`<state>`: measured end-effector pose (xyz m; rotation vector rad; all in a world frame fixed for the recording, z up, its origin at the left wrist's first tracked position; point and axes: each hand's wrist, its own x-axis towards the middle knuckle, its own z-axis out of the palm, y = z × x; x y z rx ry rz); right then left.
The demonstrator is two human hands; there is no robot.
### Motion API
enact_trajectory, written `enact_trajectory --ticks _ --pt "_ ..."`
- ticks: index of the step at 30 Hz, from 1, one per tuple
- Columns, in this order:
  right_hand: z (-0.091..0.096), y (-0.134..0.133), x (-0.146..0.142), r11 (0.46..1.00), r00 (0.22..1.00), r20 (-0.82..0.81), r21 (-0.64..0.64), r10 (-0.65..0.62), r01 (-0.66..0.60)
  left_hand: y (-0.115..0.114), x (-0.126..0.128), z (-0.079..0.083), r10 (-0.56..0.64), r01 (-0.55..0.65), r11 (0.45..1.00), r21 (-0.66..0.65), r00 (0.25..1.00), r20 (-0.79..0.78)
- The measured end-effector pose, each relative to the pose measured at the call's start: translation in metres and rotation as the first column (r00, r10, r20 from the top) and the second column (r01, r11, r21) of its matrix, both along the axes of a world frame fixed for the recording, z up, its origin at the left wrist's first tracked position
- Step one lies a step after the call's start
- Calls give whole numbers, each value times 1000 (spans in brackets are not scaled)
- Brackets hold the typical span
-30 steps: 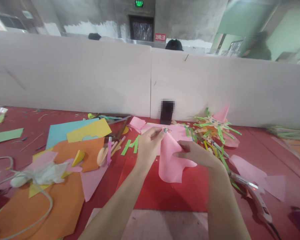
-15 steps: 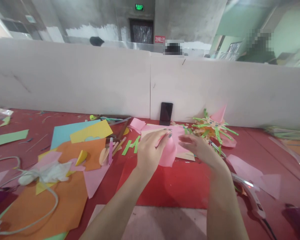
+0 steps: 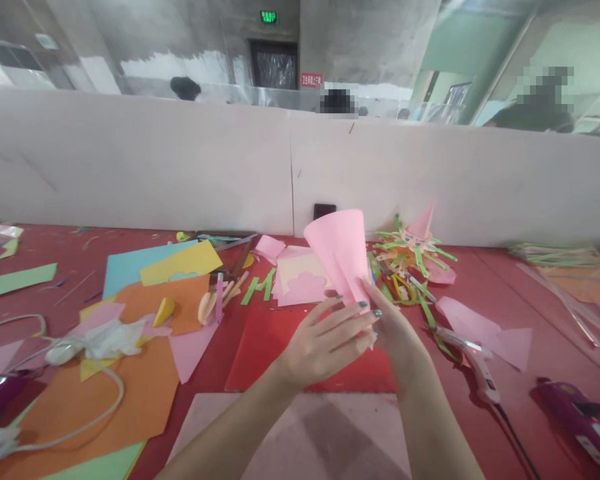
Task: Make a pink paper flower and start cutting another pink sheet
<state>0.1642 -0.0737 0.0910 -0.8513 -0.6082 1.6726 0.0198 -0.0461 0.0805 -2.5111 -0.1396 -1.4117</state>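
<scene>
A pink paper cone (image 3: 341,247) stands in my hands, its wide mouth up and its narrow end low between my fingers. My left hand (image 3: 325,343) has its fingers laid across the tip from the left. My right hand (image 3: 387,327) grips the cone's lower right side, the thumb and fingers partly hidden behind the left fingers. Beneath both hands lies a red sheet (image 3: 265,347). Just behind, a cream sheet with a pink flower-shaped piece (image 3: 307,283) lies on pink paper.
A paper figure with a pink cone hat (image 3: 420,230) stands at the back right. A glue gun (image 3: 473,360) and a purple device (image 3: 580,413) lie on the right. Orange sheets (image 3: 100,420), a white cable (image 3: 70,460) and pens (image 3: 219,297) spread left. A phone (image 3: 325,211) leans against the white partition (image 3: 205,167).
The pink paper has been lifted and turned, so its wide mouth now points up. My right hand, apart from it before, now holds it too.
</scene>
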Motion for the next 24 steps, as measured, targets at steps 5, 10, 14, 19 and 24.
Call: enact_trajectory --ticks 5,10,14,19,24 --pt "-16 5 -9 989 992 15 82 -126 124 1 -15 -25 111 -121 981 -152 991 -70" --pt "-42 15 -14 957 965 7 135 -261 257 4 -20 -43 55 -93 895 -436 994 -97" --pt "-62 20 -14 936 947 -39 141 -319 321 7 -16 -56 169 -26 552 -833 982 81" --pt "-75 21 -15 928 941 -56 156 -334 338 13 -4 -66 204 200 -19 -980 960 192" --pt "-77 25 -17 913 924 7 154 -383 378 6 10 -71 227 175 -246 -953 967 119"
